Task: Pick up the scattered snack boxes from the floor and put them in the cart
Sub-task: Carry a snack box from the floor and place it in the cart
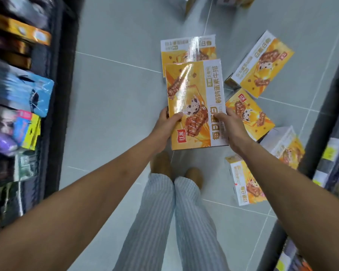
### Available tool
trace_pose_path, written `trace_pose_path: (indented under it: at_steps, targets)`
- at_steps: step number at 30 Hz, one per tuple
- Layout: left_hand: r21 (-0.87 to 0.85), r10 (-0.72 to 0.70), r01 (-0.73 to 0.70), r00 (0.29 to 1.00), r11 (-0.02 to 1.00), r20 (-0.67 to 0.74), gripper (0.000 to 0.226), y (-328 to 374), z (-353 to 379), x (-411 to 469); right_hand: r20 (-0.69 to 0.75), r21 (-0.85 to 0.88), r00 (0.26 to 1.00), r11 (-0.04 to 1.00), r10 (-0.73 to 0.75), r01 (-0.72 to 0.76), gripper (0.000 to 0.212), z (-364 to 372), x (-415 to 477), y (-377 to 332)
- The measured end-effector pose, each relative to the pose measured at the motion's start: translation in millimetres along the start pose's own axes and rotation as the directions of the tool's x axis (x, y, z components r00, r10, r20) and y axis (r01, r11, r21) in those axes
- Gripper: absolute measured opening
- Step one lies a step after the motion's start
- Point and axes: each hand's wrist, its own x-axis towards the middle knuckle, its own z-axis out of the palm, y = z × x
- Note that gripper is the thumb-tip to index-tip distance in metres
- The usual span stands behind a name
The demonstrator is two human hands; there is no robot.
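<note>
Snack box, held (194, 102): yellow-and-white carton with printed food picture, flat face up, carried between both hands above the tiled floor (115, 94). Left hand (165, 122) grasps its near left edge, thumb on the top face; right hand (230, 126) grasps its near right edge. A second like box (186, 49) shows just beyond and partly under it; whether it is in the grip or lying on the floor cannot be told.

Snack boxes, loose on the floor: one (262, 64) toward the right shelving, one (249, 114) just beside the right hand, one (284, 146) at the foot of the right shelf, one (244, 179) near the feet, and more cut off at the far edge of the view.

Shelving: stocked racks (22, 98) along the left and right floor edges.

Cart: not in view.

Step, as judged: pick-up of the current box is done, transfer pending. Next move calls for turning to find the cart and lowering the box in, then returning for the rest.
</note>
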Motion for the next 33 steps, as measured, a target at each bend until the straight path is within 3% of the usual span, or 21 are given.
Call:
trace_pose_path:
  at_steps: [11, 20, 25, 27, 30, 33]
  targets:
    - [-0.190, 0.168, -0.182, 0.982, 0.965, -0.088, 0.042, 55, -18, -162, 0.062, -0.002, 0.994, 0.996, -0.093, 0.094, 0.011, 8, -152, -96]
    - [-0.240, 0.216, -0.273, 0.946, 0.931, -0.240, 0.048, 28, -41, -290, 0.254, -0.127, 0.940, 0.955, -0.230, 0.268, 0.004, 26, -253, -124]
    - [-0.354, 0.184, -0.312, 0.919, 0.882, -0.350, 0.047, -17, -70, -358, 0.442, -0.147, 0.887, 0.964, -0.137, 0.222, 0.019, 61, -311, -110]
    - [-0.396, 0.180, -0.336, 0.907, 0.855, -0.380, 0.045, -37, -85, -380, 0.488, -0.180, 0.868, 0.963, -0.091, 0.201, 0.035, 79, -331, -99]
    - [-0.461, 0.174, -0.377, 0.889, 0.804, -0.424, 0.045, -66, -110, -414, 0.593, -0.241, 0.804, 0.944, -0.041, 0.226, 0.021, 108, -362, -86]
    - [-0.536, 0.143, -0.424, 0.862, 0.730, -0.487, 0.048, -103, -141, -449, 0.625, -0.322, 0.780, 0.904, -0.021, 0.282, 0.026, 145, -400, -64]
